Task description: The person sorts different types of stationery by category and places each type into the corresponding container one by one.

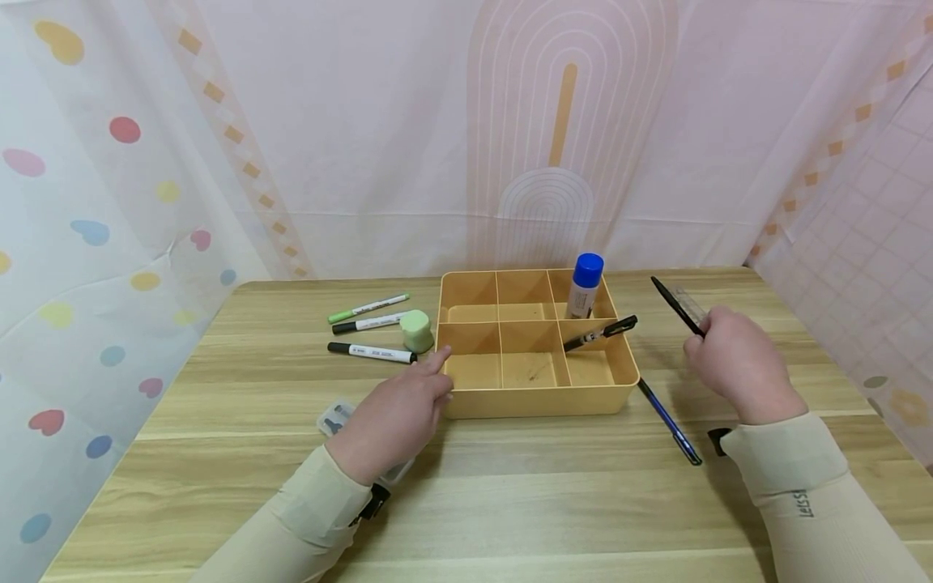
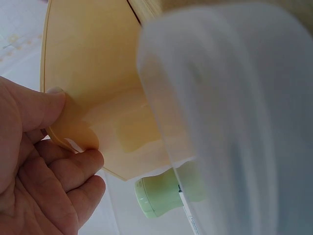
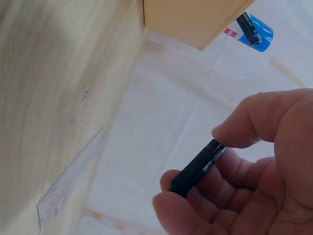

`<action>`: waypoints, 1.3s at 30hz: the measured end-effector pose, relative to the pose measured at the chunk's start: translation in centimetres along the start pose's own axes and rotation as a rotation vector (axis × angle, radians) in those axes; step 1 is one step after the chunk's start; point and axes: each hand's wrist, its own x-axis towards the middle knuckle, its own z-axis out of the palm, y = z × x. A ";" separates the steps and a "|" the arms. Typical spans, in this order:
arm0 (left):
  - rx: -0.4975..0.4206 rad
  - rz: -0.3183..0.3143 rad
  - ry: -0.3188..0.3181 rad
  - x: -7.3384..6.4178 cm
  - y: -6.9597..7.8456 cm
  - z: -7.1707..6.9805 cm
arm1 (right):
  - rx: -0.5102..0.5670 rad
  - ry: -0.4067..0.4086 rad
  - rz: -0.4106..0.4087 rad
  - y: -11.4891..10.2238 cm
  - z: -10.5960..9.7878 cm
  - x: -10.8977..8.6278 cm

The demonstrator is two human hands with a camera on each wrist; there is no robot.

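My left hand [image 1: 389,417] grips the front left corner of a yellow divided organizer box [image 1: 539,402], thumb and fingers on its edge [image 2: 73,117]. At the right, my right hand [image 1: 739,364] holds a black pen [image 1: 674,304] above the table, its far end pointing up and left. The right wrist view shows that pen [image 3: 198,169] between thumb and fingers. A blue-capped glue stick [image 1: 584,287] stands in the box's back right compartment. Another black pen [image 1: 605,332] leans in the front right compartment.
A clear ruler [image 3: 66,191] lies beyond my right hand. A blue pen [image 1: 670,425] rests by the box's front right corner. Left of the box are a green marker [image 1: 368,308], two black-capped markers [image 1: 373,352] and a pale green object [image 1: 416,330]. A translucent case [image 1: 334,414] lies under my left wrist.
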 end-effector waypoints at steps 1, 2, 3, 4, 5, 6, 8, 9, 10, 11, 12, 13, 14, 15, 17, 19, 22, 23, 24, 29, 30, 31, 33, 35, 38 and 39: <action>0.001 0.002 0.003 0.0 0.0 0.0 | 0.005 0.014 0.000 0.0 0.0 0.0; 0.003 0.003 0.006 0.0 0.0 0.0 | 0.009 0.030 0.000 -0.1 0.0 -0.1; 0.004 0.006 0.009 0.0 0.0 0.0 | 0.013 0.044 0.000 -0.2 0.0 -0.1; 0.005 0.008 0.012 0.1 0.0 -0.1 | 0.020 0.055 0.000 -0.2 0.0 -0.2; 0.006 0.010 0.014 0.1 0.1 -0.1 | 0.027 0.067 0.001 -0.3 0.0 -0.2; 0.006 0.012 0.016 0.1 0.1 -0.1 | 0.033 0.077 0.000 -0.3 -0.1 -0.3; 0.007 0.015 0.018 0.1 0.0 -0.1 | 0.044 0.100 -0.005 -0.5 -0.1 -0.3; 0.008 0.016 0.018 0.1 0.0 -0.1 | 0.049 0.110 -0.008 -0.5 0.0 -0.4; 0.008 0.016 0.017 0.1 0.0 -0.1 | 0.054 0.120 -0.011 -0.6 0.0 -0.4; 0.009 0.016 0.017 0.1 0.0 -0.1 | 0.055 0.130 -0.013 -0.7 0.0 -0.4; 0.010 0.015 0.016 0.1 0.0 -0.1 | 0.056 0.139 -0.016 -0.7 0.0 -0.4; 0.010 0.014 0.015 0.1 0.0 -0.1 | 0.058 0.147 -0.018 -0.8 0.0 -0.4; 0.010 0.013 0.014 0.1 0.0 -0.1 | 0.059 0.153 -0.021 -0.8 0.0 -0.4; 0.011 0.012 0.012 0.1 0.0 -0.1 | 0.060 0.158 -0.022 -0.9 0.0 -0.4; 0.010 0.009 0.010 0.1 0.0 -0.1 | 0.062 0.166 -0.030 -0.9 0.1 -0.4; 0.009 0.008 0.008 0.1 0.1 -0.1 | 0.064 0.177 -0.040 -0.9 0.1 -0.4; 0.009 0.008 0.007 0.1 0.1 -0.1 | 0.069 0.201 -0.063 -1.1 0.1 -0.4; 0.009 0.009 0.007 0.1 0.1 -0.1 | 0.071 0.209 -0.069 -1.2 0.2 -0.5; 0.009 0.009 0.007 0.1 0.1 -0.1 | 0.074 0.218 -0.078 -1.2 0.2 -0.5; 0.006 0.005 0.005 0.1 0.1 -0.1 | 0.090 0.243 -0.110 -1.3 0.3 -0.4; 0.006 0.005 0.004 0.1 0.1 -0.1 | 0.091 0.251 -0.118 -1.4 0.3 -0.5; 0.006 0.005 0.004 0.1 0.1 -0.1 | 0.093 0.258 -0.126 -1.4 0.3 -0.4; 0.006 0.004 0.004 0.1 0.1 -0.2 | 0.094 0.276 -0.146 -1.4 0.3 -0.4; 0.008 0.004 0.003 0.1 0.1 -0.2 | 0.095 0.290 -0.162 -1.4 0.3 -0.4; 0.011 0.005 0.004 0.1 0.1 -0.2 | 0.096 0.297 -0.180 -1.5 0.3 -0.4; 0.011 0.006 0.005 0.1 0.1 -0.2 | 0.096 0.298 -0.184 -1.5 0.4 -0.4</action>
